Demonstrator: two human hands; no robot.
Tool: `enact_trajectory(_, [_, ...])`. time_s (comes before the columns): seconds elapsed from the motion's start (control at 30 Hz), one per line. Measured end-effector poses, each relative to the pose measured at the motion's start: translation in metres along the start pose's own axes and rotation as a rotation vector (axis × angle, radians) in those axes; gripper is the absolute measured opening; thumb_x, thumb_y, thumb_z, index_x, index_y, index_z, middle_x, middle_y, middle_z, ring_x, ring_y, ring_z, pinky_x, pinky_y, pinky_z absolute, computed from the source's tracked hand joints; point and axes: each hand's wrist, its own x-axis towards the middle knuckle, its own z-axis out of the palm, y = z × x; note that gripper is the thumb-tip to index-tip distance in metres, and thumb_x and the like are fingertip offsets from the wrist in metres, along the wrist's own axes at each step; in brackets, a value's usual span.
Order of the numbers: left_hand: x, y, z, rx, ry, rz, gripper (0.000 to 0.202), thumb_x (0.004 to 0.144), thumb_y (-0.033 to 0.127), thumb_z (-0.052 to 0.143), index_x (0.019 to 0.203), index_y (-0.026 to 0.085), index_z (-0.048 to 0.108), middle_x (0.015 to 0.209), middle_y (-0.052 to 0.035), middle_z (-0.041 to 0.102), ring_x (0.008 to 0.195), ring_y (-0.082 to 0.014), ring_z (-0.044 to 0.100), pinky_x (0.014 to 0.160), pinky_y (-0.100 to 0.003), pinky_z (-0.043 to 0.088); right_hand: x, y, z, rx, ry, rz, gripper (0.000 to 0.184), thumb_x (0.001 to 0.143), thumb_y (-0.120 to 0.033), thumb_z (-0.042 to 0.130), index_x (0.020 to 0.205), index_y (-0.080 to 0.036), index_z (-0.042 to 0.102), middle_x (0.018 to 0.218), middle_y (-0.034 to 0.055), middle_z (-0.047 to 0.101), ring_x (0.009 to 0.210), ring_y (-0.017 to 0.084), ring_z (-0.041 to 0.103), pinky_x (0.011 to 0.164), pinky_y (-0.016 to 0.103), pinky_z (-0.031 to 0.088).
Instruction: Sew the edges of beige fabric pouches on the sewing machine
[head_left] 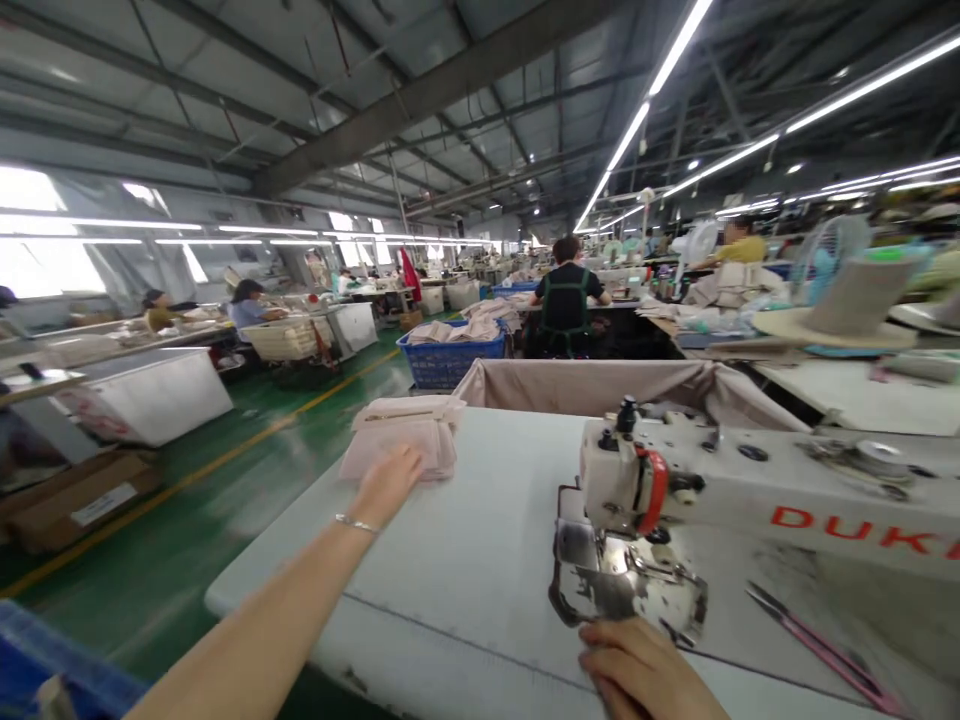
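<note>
My left hand [390, 483] reaches out to a stack of pale pink-beige fabric pieces [401, 425] at the far left part of the white sewing table [480, 560]. Its fingers lie over the near side of the top piece, not wrapped round it. By the front edge of the metal needle plate of the sewing machine [622, 480], my right hand [645, 668] is closed, its fingers curled together. Whatever those fingers may hold is hidden. Pink-handled tweezers [821, 645] rest on the machine bed to the right of this hand.
Behind the table hangs a beige cloth-lined bin [555, 385]. Farther back stands a blue crate [454, 355] of fabric, beside a seated co-worker [568, 295] facing away. A green aisle [277, 480] runs along the left; a blue container [60, 660] is at the lower left.
</note>
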Motion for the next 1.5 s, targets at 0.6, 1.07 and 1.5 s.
enact_trajectory(0.6, [-0.068,0.141,-0.037,-0.25,-0.369,0.347,0.046,0.094,0.036,0.052,0.139,0.026,0.045,0.145,-0.0068,0.045,0.132,-0.0261,0.041,0.11,-0.044,0.031,0.016,-0.022,-0.012,0.201,-0.031,0.428,0.016,0.092,-0.033,0.057,0.105,-0.027,0.066,0.112,0.0039,0.06,0.103,0.021,0.055,0.091,0.035,0.044])
enact_trajectory(1.07, [-0.065,0.194,-0.032,-0.431,-0.464,0.251,0.019,0.071,0.019,0.063,0.088,0.019,0.056,0.092,-0.0038,0.057,0.087,-0.0219,0.054,0.079,-0.033,0.041,0.013,-0.041,-0.006,0.192,0.034,0.509,0.022,0.078,-0.023,0.07,0.1,-0.023,0.068,0.115,0.007,0.06,0.109,0.028,0.051,0.098,0.045,0.038])
enact_trajectory(1.5, [-0.083,0.205,-0.098,-1.554,-0.638,-0.331,0.029,0.08,0.032,0.071,0.1,0.013,0.066,0.092,-0.0066,0.068,0.081,-0.0166,0.06,0.071,-0.024,0.044,0.027,-0.071,-0.067,0.546,0.149,0.551,0.01,0.087,-0.026,0.06,0.078,-0.023,0.064,0.103,0.0037,0.066,0.101,0.021,0.058,0.088,0.034,0.045])
